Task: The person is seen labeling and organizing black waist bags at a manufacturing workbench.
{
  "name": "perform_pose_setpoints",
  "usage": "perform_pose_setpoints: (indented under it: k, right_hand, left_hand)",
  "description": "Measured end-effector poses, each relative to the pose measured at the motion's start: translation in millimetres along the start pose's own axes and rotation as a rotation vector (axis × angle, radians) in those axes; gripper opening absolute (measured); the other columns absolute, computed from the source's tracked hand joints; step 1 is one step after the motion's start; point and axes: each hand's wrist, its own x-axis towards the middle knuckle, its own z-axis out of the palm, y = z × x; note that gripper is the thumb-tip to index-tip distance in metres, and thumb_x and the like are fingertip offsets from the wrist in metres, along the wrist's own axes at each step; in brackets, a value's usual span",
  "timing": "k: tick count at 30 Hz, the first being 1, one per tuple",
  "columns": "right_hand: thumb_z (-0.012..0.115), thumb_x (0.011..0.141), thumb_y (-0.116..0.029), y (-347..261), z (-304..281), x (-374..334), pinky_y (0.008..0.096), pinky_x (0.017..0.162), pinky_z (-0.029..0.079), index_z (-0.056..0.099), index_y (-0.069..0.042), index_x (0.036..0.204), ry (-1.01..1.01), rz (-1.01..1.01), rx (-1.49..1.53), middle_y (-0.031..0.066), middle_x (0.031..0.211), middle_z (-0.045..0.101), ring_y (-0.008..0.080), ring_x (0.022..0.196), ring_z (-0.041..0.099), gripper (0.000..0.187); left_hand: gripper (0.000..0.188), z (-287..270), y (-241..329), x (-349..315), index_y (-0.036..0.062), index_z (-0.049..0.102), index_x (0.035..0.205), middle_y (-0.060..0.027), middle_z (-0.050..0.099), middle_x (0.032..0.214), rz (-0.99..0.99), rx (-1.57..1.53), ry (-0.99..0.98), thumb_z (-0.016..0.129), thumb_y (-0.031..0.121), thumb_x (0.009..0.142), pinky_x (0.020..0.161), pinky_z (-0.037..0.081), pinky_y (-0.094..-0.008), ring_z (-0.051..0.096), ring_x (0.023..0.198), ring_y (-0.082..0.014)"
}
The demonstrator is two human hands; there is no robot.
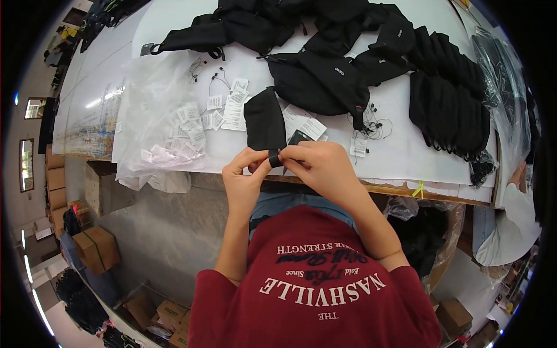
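Observation:
At the near edge of the white table, both hands meet over a short black strap loop (275, 158). My left hand (248, 167) pinches it from the left with thumb and forefinger. From the right, my right hand (316, 163) has its fingertips closed on the same strap. A flat black fabric pouch (265, 123) lies just beyond the fingers; whether the strap is joined to it cannot be made out. White printed labels (235, 110) lie left of the pouch, and more printed tags (304, 123) lie to its right, partly covered.
Black bags (322, 81) are heaped across the far table. A row of folded black pouches (449, 113) lies at the right. Clear plastic bag (156, 104) with labels spreads at left. Thin black strings (376, 126) lie right of my hands. Another person's arm shows at far right.

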Motion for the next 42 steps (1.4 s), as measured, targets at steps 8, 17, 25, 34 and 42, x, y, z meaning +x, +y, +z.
perform_pose_setpoints:
  k: [8,17,25,34,42]
  right_hand:
    - [0.061,0.087,-0.011,5,6,-9,0.0210,0.048,0.036,0.060,-0.007,0.094,-0.036,0.324,0.666,0.0023,0.068,0.055,0.0065,0.052,0.046,0.009]
    - [0.060,0.088,-0.009,20,-4,-23,0.0171,0.047,0.028,0.053,-0.004,0.096,-0.011,0.466,1.171,0.0035,0.079,0.059,0.0018,0.052,0.036,0.011]
    - [0.063,0.083,-0.019,20,22,7,0.0286,0.058,0.044,0.069,-0.010,0.091,-0.020,0.198,0.288,0.0049,0.077,0.063,0.0179,0.062,0.055,0.014]
    - [0.066,0.081,-0.022,14,36,13,0.0312,0.058,0.045,0.070,-0.009,0.088,-0.228,0.229,0.247,0.0069,0.070,0.064,0.0203,0.061,0.058,0.015]
    - [0.059,0.089,-0.011,15,38,4,0.0207,0.065,0.044,0.066,0.000,0.093,0.096,0.406,1.043,0.0000,0.081,0.063,0.0051,0.070,0.052,0.013]
  left_hand:
    - [0.009,-6,1,8,-0.0005,0.065,0.090,-0.0007,0.061,0.080,-0.257,-0.410,-0.012,0.065,0.004,0.082,0.064,0.040,-0.0200,0.051,0.067,-0.0060]
    - [0.006,-18,13,3,0.0009,0.056,0.090,-0.0021,0.057,0.078,-0.293,-0.726,-0.137,0.054,0.007,0.089,0.057,0.036,-0.0186,0.044,0.060,-0.0037]
    - [0.010,-14,19,6,-0.0031,0.059,0.092,0.0069,0.039,0.061,-0.272,-0.478,-0.123,0.060,0.005,0.087,0.050,0.021,-0.0205,0.030,0.053,-0.0018]
    - [0.009,-18,9,0,0.0001,0.064,0.091,0.0082,0.052,0.062,-0.263,-0.463,-0.076,0.066,0.006,0.085,0.049,0.021,-0.0166,0.034,0.052,0.0026]
    - [0.005,3,3,1,0.0000,0.062,0.088,0.0116,0.037,0.058,-0.229,-0.258,-0.021,0.065,0.004,0.086,0.048,0.017,-0.0170,0.027,0.053,0.0035]
